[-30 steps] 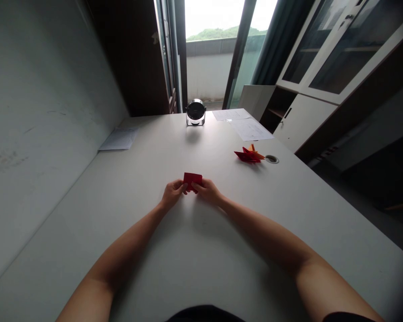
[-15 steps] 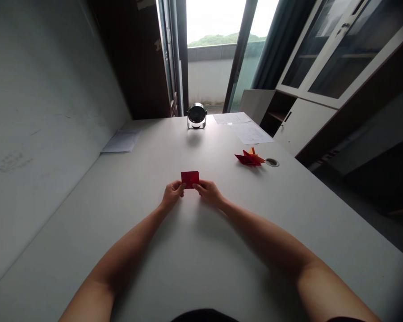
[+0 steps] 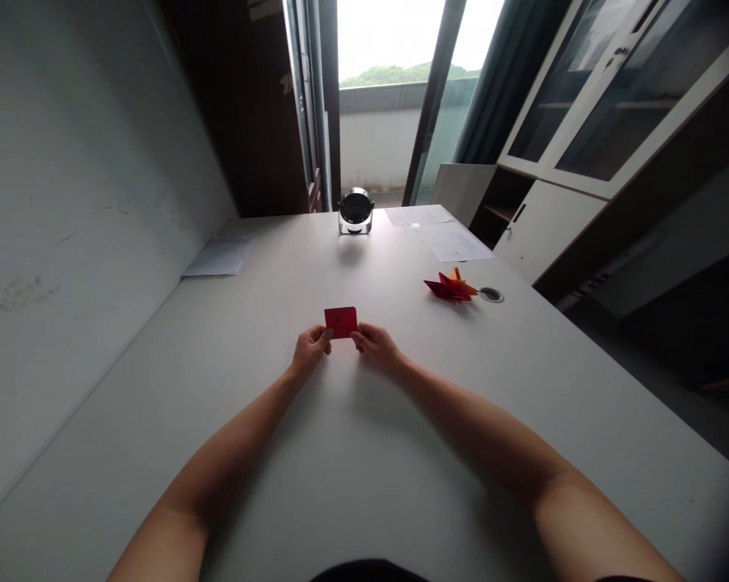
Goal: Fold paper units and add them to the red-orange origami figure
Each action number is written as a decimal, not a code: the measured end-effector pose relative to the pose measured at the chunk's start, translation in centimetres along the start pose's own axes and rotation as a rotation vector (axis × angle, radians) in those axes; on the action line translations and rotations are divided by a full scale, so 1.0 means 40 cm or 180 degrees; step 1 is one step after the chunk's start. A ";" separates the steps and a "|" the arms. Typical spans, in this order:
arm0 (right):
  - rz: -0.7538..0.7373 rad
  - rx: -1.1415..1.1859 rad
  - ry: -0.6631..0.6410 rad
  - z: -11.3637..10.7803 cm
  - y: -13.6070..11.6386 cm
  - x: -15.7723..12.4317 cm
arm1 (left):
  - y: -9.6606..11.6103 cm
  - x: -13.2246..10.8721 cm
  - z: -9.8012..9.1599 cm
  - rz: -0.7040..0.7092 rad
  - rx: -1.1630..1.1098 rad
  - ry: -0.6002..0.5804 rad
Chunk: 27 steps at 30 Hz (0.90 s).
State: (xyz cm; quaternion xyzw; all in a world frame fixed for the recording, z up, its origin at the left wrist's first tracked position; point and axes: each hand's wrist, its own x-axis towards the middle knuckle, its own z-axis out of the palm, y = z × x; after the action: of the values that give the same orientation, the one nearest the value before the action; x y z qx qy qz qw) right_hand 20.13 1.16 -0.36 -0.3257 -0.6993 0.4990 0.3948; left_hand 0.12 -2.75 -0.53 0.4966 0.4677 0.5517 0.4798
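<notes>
A small red folded paper (image 3: 341,322), roughly rectangular with creases on its face, is held up just above the white table. My left hand (image 3: 311,346) pinches its lower left corner, thumb in front. At the lower right corner, my right hand (image 3: 373,343) has its thumb and fingers closed on the edge. The fingers behind the paper are partly hidden. To the right of my hands lies a small group of red and orange folded paper pieces (image 3: 452,286), touching one another.
The white table (image 3: 389,469) meets a wall on the left. A round black device on a metal stand (image 3: 356,212) stands at the far edge. Paper sheets (image 3: 455,241) lie far right, more papers (image 3: 220,255) far left. A round cable hole (image 3: 491,295) is beside the folded pieces.
The red paper has shifted slightly left and tilted a little. My right thumb has slid outward toward its right edge; the left hand has barely moved.
</notes>
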 end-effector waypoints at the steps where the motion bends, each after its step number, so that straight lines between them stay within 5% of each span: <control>1: -0.0001 -0.0036 -0.0001 0.000 0.003 0.000 | 0.000 0.000 0.000 -0.0010 0.0013 -0.0004; 14: -0.0025 -0.0104 0.0206 0.008 0.019 0.010 | -0.002 0.006 0.007 0.0034 0.0100 0.0033; 27: -0.0003 0.0417 0.0068 -0.013 0.019 0.007 | 0.020 -0.016 0.012 0.0399 0.1044 -0.0081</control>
State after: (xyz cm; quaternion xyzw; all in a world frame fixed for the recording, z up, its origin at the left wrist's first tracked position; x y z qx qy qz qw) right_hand 20.50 1.82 -0.91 -0.3042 -0.6611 0.5400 0.4230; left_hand 0.60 -3.44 0.22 0.6034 0.5135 0.4905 0.3629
